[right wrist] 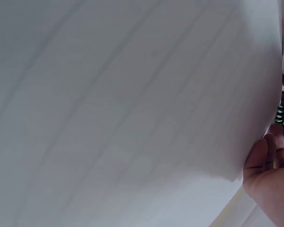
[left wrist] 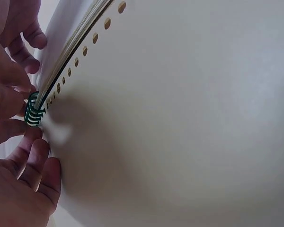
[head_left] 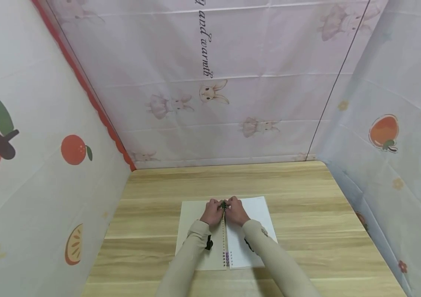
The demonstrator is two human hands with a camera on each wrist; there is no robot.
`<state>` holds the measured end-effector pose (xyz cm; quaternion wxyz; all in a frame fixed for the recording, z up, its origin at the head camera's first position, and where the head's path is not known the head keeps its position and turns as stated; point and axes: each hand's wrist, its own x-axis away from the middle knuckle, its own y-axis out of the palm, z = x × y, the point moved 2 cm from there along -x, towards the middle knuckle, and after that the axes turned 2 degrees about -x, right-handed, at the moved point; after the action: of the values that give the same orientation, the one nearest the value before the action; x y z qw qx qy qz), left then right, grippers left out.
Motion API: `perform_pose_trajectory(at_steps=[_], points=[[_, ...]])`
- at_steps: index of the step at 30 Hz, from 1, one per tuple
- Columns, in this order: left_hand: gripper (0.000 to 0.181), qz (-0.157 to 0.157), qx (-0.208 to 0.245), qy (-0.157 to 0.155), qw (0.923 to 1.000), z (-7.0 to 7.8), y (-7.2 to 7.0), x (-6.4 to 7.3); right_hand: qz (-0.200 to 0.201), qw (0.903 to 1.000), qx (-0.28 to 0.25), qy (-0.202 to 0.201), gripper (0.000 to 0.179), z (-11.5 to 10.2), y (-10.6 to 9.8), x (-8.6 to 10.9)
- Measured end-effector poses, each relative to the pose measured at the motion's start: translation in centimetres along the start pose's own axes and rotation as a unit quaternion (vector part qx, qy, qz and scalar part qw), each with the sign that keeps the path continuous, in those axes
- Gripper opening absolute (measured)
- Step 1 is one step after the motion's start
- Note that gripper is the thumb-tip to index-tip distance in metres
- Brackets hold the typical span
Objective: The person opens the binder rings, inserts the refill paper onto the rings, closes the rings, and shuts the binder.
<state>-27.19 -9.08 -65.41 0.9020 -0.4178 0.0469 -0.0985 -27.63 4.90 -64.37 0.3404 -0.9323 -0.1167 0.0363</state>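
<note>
An open loose-leaf notebook lies on the table, with a beige cover (head_left: 188, 231) on the left and white pages (head_left: 258, 218) on the right, both punched with holes along the middle. A green binder ring clip (left wrist: 33, 111) sits around the holed edge at the far end. My left hand (head_left: 213, 213) pinches this clip from the left with its fingertips. From the other side my right hand (head_left: 235, 212) pinches it too, fingers close to the left ones. In the right wrist view, ruled lines run across the page, and the clip is partly hidden by fingers.
A purple binder ring clip (head_left: 227, 259) sits at the near end of the spine. Wood-grain table (head_left: 143, 231) surrounds the notebook. Printed cloth walls (head_left: 180, 136) stand at the back and on both sides.
</note>
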Motion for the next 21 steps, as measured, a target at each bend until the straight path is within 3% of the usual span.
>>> perform_pose_trajectory(at_steps=[7, 13, 21], points=[[0.046, 0.006, 0.005, 0.016, 0.9999, -0.14, 0.04, -0.13, -0.007, 0.9999, -0.005, 0.005, 0.043, 0.09, 0.03, -0.09], [0.048, -0.006, -0.014, 0.006, 0.9999, -0.09, 0.02, 0.01, -0.016, 0.9995, -0.005, 0.026, 0.048, -0.09, -0.15, 0.22], [0.05, -0.006, -0.047, 0.001, 0.9989, -0.25, -0.32, 0.37, -0.012, 0.9994, 0.022, 0.024, 0.04, 0.03, -0.68, 0.8]])
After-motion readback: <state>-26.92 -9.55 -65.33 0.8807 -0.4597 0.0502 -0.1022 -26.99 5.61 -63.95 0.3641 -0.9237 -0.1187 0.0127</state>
